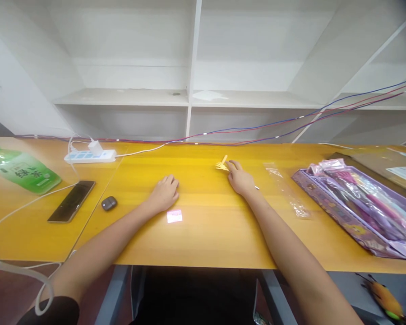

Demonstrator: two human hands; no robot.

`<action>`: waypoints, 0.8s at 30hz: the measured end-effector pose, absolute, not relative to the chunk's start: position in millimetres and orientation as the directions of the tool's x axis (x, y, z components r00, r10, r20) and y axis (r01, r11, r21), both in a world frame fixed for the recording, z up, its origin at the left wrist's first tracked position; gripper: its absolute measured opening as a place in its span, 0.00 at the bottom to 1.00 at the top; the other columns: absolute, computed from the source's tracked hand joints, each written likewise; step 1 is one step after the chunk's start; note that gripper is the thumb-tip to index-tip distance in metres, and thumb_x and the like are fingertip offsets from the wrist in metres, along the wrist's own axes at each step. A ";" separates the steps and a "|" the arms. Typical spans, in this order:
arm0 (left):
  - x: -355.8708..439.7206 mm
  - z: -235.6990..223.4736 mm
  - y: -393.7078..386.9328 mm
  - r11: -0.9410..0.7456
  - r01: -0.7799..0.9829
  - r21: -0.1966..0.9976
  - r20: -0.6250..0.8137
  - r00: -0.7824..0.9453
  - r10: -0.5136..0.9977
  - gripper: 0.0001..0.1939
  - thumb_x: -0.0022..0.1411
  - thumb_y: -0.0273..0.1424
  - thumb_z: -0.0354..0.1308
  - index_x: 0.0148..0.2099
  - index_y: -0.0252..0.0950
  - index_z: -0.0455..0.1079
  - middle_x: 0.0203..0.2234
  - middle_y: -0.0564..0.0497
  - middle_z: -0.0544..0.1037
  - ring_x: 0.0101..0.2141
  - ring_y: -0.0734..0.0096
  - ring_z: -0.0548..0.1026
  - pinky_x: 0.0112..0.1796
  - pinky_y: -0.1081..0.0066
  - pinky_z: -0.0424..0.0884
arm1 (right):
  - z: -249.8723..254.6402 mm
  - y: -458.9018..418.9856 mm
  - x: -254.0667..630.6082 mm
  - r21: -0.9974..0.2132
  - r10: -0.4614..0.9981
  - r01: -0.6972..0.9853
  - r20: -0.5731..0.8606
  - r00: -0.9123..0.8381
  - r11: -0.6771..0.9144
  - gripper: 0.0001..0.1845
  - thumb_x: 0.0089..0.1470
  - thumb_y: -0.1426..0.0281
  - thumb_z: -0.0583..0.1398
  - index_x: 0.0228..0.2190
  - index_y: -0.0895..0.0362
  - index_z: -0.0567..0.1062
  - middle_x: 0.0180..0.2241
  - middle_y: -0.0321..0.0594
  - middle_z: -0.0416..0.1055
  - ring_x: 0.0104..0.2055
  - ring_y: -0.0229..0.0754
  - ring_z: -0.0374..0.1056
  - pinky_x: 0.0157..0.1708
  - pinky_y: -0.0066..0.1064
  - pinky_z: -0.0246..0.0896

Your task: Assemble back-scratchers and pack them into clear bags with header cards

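Fingertips [229, 164] of the right grip [241, 179] meet a yellow pronged piece [221, 165]; whether clasped, I cannot tell.

Right hand [241, 178]: fingertips at a yellow hand-shaped piece [221, 166]
Left hand [163, 193]: palm down beside a small card [174, 216]
Desk [209, 243]: purple box [345, 223] over rightward
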State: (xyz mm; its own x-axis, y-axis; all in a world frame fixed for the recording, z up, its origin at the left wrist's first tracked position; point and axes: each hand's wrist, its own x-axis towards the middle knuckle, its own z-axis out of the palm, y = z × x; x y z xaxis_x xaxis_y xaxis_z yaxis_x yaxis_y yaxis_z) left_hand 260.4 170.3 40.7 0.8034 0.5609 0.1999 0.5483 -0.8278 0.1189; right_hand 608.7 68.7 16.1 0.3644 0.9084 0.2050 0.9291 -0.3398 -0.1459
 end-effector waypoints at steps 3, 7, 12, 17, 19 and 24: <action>256.5 43.7 167.6 -0.833 0.538 0.129 0.192 0.811 0.553 0.10 0.68 0.28 0.52 0.47 0.37 0.72 0.46 0.39 0.73 0.47 0.51 0.72 0.50 0.54 0.70 | 17.6 70.1 609.3 -0.153 0.919 0.930 0.167 0.357 -0.333 0.32 0.69 0.67 0.47 0.72 0.49 0.58 0.72 0.47 0.55 0.59 0.54 0.71 0.52 0.44 0.72; 253.5 46.2 158.9 -0.846 0.506 0.168 0.149 0.835 0.529 0.09 0.69 0.34 0.54 0.47 0.37 0.71 0.46 0.40 0.73 0.47 0.51 0.73 0.48 0.55 0.70 | 17.2 71.8 610.9 -0.155 0.910 0.919 0.154 0.385 -0.363 0.32 0.70 0.66 0.46 0.72 0.50 0.59 0.73 0.47 0.55 0.60 0.56 0.71 0.53 0.46 0.72; 262.5 48.2 136.0 -0.873 0.462 0.152 0.072 0.876 0.476 0.09 0.69 0.31 0.50 0.47 0.36 0.70 0.44 0.41 0.73 0.41 0.56 0.74 0.42 0.59 0.71 | 16.3 75.6 614.5 -0.146 0.940 0.940 0.108 0.323 -0.307 0.33 0.70 0.70 0.46 0.73 0.48 0.57 0.74 0.44 0.55 0.64 0.55 0.67 0.55 0.45 0.70; 267.1 50.1 123.8 -0.869 0.470 0.154 0.050 0.875 0.482 0.10 0.70 0.30 0.48 0.47 0.36 0.71 0.44 0.41 0.74 0.36 0.60 0.74 0.35 0.61 0.68 | 16.9 78.7 611.0 -0.088 0.940 0.945 0.108 0.323 -0.315 0.32 0.70 0.69 0.46 0.72 0.47 0.60 0.72 0.50 0.57 0.50 0.54 0.76 0.48 0.45 0.73; 267.0 49.9 124.5 -0.864 0.475 0.166 0.052 0.871 0.489 0.11 0.71 0.31 0.47 0.47 0.36 0.71 0.44 0.41 0.74 0.35 0.60 0.74 0.35 0.61 0.68 | 18.1 81.5 607.1 -0.043 0.947 0.954 0.119 0.299 -0.296 0.35 0.69 0.73 0.46 0.74 0.46 0.55 0.74 0.51 0.52 0.48 0.53 0.77 0.46 0.45 0.73; 266.3 49.7 128.1 -0.865 0.475 0.162 0.057 0.871 0.489 0.11 0.73 0.32 0.47 0.47 0.36 0.70 0.45 0.42 0.75 0.36 0.62 0.75 0.36 0.63 0.70 | 23.0 89.0 596.7 0.007 0.979 0.983 0.094 0.181 -0.182 0.34 0.68 0.76 0.45 0.71 0.48 0.60 0.73 0.49 0.54 0.51 0.52 0.76 0.46 0.41 0.72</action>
State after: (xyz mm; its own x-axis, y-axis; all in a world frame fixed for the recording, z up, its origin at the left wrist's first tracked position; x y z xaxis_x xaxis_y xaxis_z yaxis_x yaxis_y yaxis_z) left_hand 266.3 128.1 49.7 0.8707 0.4885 0.0568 0.4748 -0.8650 0.1621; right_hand 596.7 89.0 23.0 0.1807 0.9791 0.0939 0.9832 -0.1821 0.0071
